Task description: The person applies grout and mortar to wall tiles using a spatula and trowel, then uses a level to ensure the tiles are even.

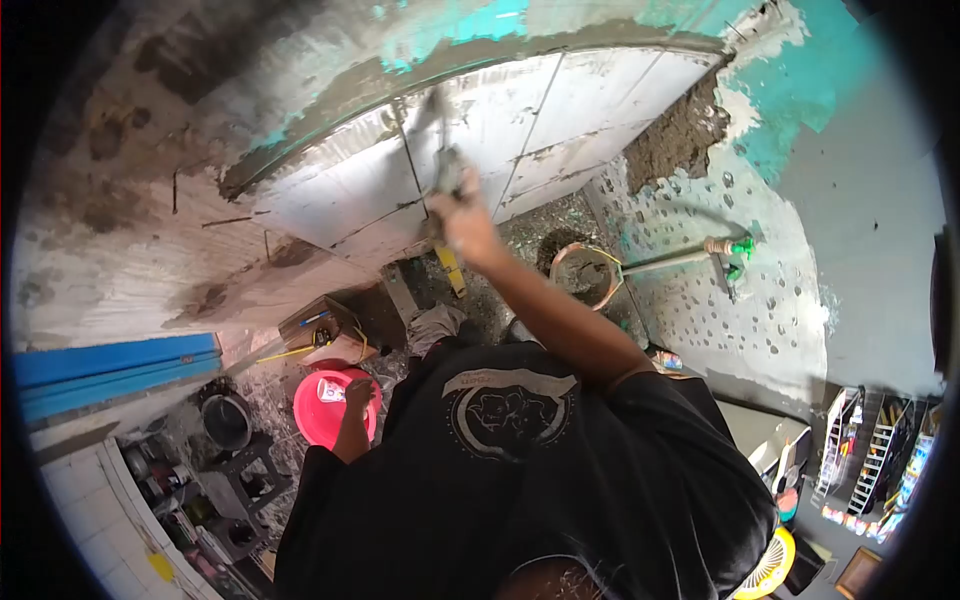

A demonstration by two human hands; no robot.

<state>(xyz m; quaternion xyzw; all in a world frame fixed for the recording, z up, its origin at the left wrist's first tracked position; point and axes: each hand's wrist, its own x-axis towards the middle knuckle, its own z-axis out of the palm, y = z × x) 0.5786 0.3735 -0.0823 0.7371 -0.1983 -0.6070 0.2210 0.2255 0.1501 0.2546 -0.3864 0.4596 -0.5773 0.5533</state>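
Observation:
My right hand (466, 218) is raised to the wall, its fingers wrapped round the handle of a trowel (447, 165). The trowel's blade points up against the white wall tiles (520, 115), blurred in part. Dark joint lines run between the tiles, with grey smears on their faces. Grey mortar (340, 95) edges the top of the tiled band. Low on the left, my left hand (359, 394) hangs over a pink basin (312, 420) with a small white item inside. Its fingers look loosely apart, and I see nothing held.
A yellow-marked tool, perhaps a level (451, 270), leans below the tiles. To the right are a round hoop-like container (586, 277) and a pipe with a green tap (740, 247). An open box (325, 332) and a black bucket (227, 420) stand left.

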